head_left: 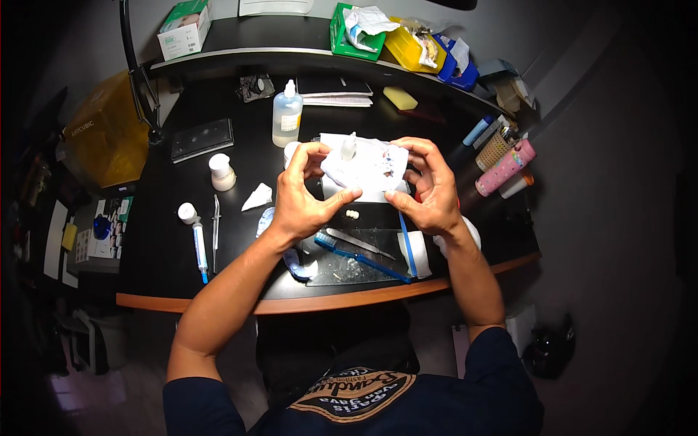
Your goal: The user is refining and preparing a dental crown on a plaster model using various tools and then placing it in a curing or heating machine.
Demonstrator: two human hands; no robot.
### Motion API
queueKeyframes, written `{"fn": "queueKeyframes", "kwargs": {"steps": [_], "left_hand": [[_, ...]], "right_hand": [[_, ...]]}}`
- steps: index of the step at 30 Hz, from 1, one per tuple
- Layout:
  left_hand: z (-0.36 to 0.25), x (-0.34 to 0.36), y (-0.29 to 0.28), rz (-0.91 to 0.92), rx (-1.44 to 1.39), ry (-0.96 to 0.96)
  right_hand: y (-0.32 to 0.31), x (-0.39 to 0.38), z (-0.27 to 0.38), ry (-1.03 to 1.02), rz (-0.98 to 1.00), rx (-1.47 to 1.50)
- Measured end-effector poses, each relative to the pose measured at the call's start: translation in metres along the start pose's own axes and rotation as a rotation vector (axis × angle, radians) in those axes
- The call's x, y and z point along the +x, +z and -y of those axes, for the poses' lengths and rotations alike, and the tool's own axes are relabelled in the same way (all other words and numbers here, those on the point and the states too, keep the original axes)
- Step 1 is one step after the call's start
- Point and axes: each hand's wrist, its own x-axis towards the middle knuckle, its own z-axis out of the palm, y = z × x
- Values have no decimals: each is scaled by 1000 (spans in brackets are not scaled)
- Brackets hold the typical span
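A crumpled white tissue (pixel 371 168) with dark smudges on its right side is held up above the desk, brightly lit. My left hand (pixel 302 196) curls round its left edge, thumb below and fingers above. On the opposite edge, my right hand (pixel 429 190) grips in the same way. A pale, pointed piece (pixel 349 149) stands out at the tissue's upper left; glare hides what it is. Under the hands lie small yellowish-white tooth-like pieces (pixel 352 214). Nearer me, a blue toothbrush (pixel 360 259) and metal tweezers (pixel 360 243) rest on a glass slab (pixel 342 275).
A clear squeeze bottle (pixel 287 116) stands behind my left hand. Further left are a white-capped jar (pixel 222 173), a syringe (pixel 198 247) and a slim metal tool (pixel 216 232). Right, a pink tumbler (pixel 505 168) leans by a pen holder (pixel 494 149). Coloured bins (pixel 358 33) line the back shelf.
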Motion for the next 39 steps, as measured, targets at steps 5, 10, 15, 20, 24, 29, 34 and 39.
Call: {"fn": "queueKeyframes", "kwargs": {"steps": [5,10,15,20,24,29,34,39], "left_hand": [[-8,-7,4,43,-417,-135],[-3,-6,-3,180,-427,-148],[2,-3,-6,274,-406,-233],[1,-4,-4,296,-518,-272],[1,-5,-3,308,-505,-271],[1,-6,-1,310,-474,-271],[-5,-4,-5,321,-426,-305],[0,-6,-6,294,-405,-291]], "right_hand": [[9,-5,-11,-6,-20,-49],[28,-16,-37,28,-74,83],[36,-26,-49,36,-103,57],[39,-25,-43,29,-116,44],[37,-26,-41,14,-112,-33],[36,-29,-41,5,-119,-42],[36,-31,-42,19,-84,14],[38,-32,-44,30,-64,57]]}}
